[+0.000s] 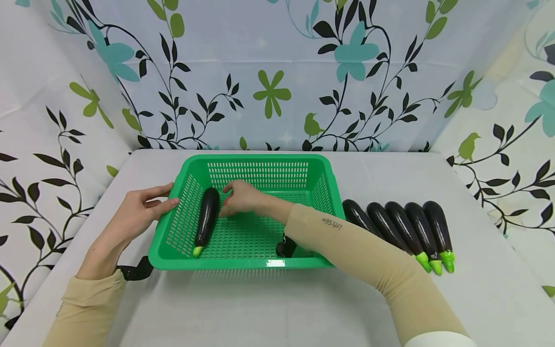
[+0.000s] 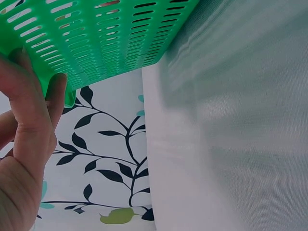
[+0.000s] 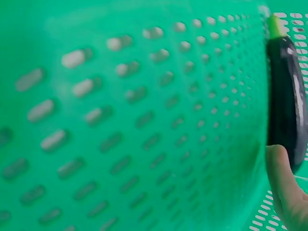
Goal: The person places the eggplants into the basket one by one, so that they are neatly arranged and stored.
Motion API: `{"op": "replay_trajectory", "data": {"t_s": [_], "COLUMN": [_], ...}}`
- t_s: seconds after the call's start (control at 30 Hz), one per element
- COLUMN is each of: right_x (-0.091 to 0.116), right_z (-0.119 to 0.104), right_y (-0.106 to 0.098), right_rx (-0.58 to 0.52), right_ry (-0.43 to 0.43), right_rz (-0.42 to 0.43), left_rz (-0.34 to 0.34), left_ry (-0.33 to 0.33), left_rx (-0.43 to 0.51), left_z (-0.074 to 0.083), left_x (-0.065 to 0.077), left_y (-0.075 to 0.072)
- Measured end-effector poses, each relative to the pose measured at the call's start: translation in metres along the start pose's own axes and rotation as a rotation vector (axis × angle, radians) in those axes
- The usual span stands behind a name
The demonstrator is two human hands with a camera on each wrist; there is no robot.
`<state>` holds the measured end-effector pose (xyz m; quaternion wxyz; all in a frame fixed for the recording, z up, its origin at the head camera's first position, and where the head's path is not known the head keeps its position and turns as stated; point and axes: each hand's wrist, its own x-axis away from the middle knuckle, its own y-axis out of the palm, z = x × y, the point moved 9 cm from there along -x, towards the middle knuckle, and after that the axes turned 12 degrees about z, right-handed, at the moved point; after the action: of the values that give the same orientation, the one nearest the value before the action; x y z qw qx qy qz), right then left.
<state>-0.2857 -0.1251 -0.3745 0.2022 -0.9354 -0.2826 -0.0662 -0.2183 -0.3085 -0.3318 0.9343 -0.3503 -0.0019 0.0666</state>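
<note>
While the left hand (image 1: 134, 212) is pinching the rim at the left edge of the green basket (image 1: 256, 158), thumb on top and fingers tucked beneath the lip, the right hand (image 1: 244, 197) is hovering down inside, thumb and fingers parted in a loose curve. It's sitting right beside the lone eggplant (image 1: 208, 219), and whether a fingertip is touching the skin, one cannot tell.

That eggplant is lying near the basket's left wall, long, smooth and glossy black, its bright green cap pointing to the near left corner. What a basket, too: moulded plastic, flared sides, rounded corners, rows of slots letting light through! It's standing toward the far edge of the white table (image 1: 269, 308), whose cover is showing a fine woven grain from the left wrist.

Over toward the table's right edge, five more eggplants (image 1: 402, 225) are lining up side by side, slanting, shining like lacquer, some partly hidden behind the right sleeve (image 1: 368, 255). And that beige, stretchy fabric is carrying dark lettering (image 1: 332, 223), apparently reading "Let's Slim". Behind it all, a creased fabric backdrop (image 1: 295, 140) is displaying printed leaves, flowers and birds.
</note>
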Motion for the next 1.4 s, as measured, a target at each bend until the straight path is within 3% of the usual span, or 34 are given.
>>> {"op": "replay_trajectory", "data": {"t_s": [0.27,0.47,0.7,1.03,1.4], "right_x": [0.0,0.002,0.006,0.011,0.037], "right_z": [-0.012,-0.025,-0.03,-0.041,-0.061], "right_y": [-0.013,-0.025,-0.025,-0.034,-0.057], "right_rx": [0.035,0.002,-0.044,-0.086,-0.106], "right_ry": [0.002,-0.038,-0.092,-0.086,-0.084], "right_rz": [0.0,-0.004,-0.064,-0.073,-0.089], "left_rz": [-0.002,0.006,0.011,0.01,0.013], "left_ry": [0.001,0.006,0.01,0.016,0.021], "left_rx": [-0.011,-0.006,0.001,0.006,0.002], "left_z": [0.0,0.001,0.002,0.0,0.003], "left_x": [-0.001,0.0,0.0,0.0,0.0], "left_y": [0.001,-0.001,-0.003,0.002,-0.001]}}
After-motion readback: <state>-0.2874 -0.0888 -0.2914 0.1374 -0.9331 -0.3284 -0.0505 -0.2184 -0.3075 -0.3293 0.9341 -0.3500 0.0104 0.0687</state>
